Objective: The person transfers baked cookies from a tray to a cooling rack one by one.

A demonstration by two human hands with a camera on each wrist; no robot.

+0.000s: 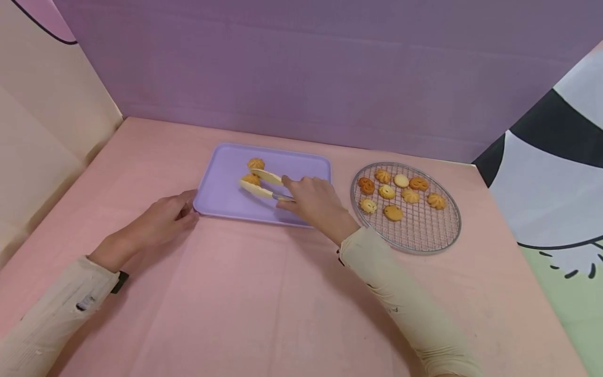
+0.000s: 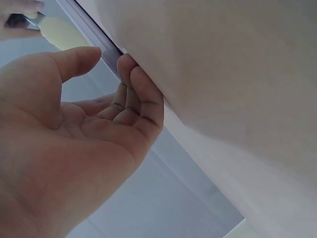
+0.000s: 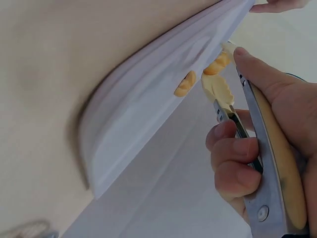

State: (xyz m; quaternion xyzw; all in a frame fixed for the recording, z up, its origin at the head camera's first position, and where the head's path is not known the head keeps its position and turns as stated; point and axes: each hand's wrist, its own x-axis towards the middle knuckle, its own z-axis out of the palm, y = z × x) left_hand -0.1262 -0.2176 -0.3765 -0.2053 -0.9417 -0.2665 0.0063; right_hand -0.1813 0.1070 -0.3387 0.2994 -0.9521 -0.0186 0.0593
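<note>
My right hand (image 1: 316, 203) grips metal tongs (image 3: 265, 148) with pale scalloped tips. The tips lie on either side of a golden cookie (image 1: 251, 179) over the lilac tray (image 1: 221, 193). Just behind it, a second swirled cookie (image 1: 256, 164) sits on the tray. At the tray's near left corner, my left hand (image 1: 160, 220) holds the edge, with its thumb and curled fingers (image 2: 146, 91) on either side of the rim. Whether the tongs squeeze the cookie or only surround it cannot be seen clearly.
A round wire rack (image 1: 424, 230) stands right of the tray, with several cookies of various shapes on it, among them a pale round cookie (image 1: 401, 180). Pink cloth (image 1: 235, 293) covers the table. A purple wall (image 1: 301, 78) rises behind.
</note>
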